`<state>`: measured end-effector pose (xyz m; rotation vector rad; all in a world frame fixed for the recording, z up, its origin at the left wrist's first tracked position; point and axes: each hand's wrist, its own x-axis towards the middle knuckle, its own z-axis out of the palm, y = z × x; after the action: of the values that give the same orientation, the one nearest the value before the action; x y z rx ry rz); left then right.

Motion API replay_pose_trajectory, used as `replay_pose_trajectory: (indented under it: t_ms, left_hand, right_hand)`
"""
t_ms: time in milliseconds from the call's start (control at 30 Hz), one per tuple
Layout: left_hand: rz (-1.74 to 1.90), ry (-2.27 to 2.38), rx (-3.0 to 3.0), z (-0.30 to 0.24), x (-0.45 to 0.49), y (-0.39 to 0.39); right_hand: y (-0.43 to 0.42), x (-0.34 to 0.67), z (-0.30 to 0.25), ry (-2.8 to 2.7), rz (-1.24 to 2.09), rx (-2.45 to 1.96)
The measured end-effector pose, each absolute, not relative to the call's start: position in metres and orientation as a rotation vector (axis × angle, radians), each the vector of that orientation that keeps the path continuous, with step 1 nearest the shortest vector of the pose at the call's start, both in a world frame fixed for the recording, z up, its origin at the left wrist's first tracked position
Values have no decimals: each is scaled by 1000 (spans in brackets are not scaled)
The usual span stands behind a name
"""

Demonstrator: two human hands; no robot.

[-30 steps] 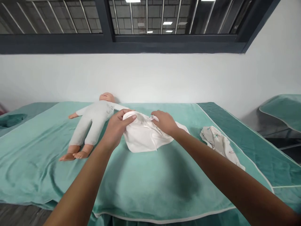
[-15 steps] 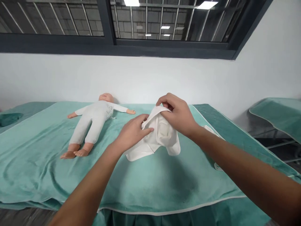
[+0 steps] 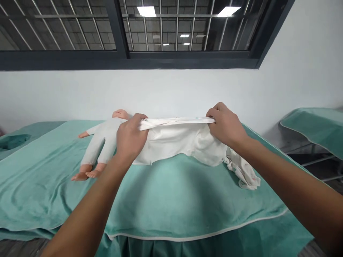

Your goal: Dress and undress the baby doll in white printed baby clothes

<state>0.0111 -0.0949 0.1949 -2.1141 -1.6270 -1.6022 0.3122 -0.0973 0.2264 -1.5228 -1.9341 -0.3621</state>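
A white baby garment (image 3: 175, 141) is stretched out flat between my two hands, lifted just above the green cloth-covered table (image 3: 171, 200). My left hand (image 3: 130, 137) is closed on its left edge, my right hand (image 3: 226, 125) is closed on its right edge. A baby doll (image 3: 103, 142) in a pale one-piece suit lies on its back to the left, head toward the wall, partly hidden behind my left hand.
A second, patterned white garment (image 3: 245, 171) lies crumpled on the table under my right wrist. A white wall and a dark barred window stand behind. Another green-covered table (image 3: 313, 125) is at the right, and a dark green bundle (image 3: 12, 139) at far left.
The white garment was bunched on the table under both hands. My hands lifted it and moved apart, pulling it out wide between them.
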Motion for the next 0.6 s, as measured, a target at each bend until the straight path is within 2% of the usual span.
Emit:
replay_pose_trajectory:
  t_ms: [167, 300, 367, 500, 600]
  left_hand:
    - [-1526, -1967, -2101, 203, -8, -102]
    - [-1469, -2167, -2108, 208, -14, -99]
    - [-1266, -2245, -2087, 207, -11, -89]
    - [-623, -2277, -1958, 182, 4, -62]
    - [-482, -2182, -1860, 140, 27, -53]
  right_hand:
    - [-97, 343, 220, -1955, -119, -1792]
    - [-85, 356, 226, -1957, -77, -1995]
    - [-72, 353, 229, -2038, -45, -2053]
    - [-45, 329, 212, -2124, -82, -2175]
    - [-36, 299, 167, -2050, -237, -2189]
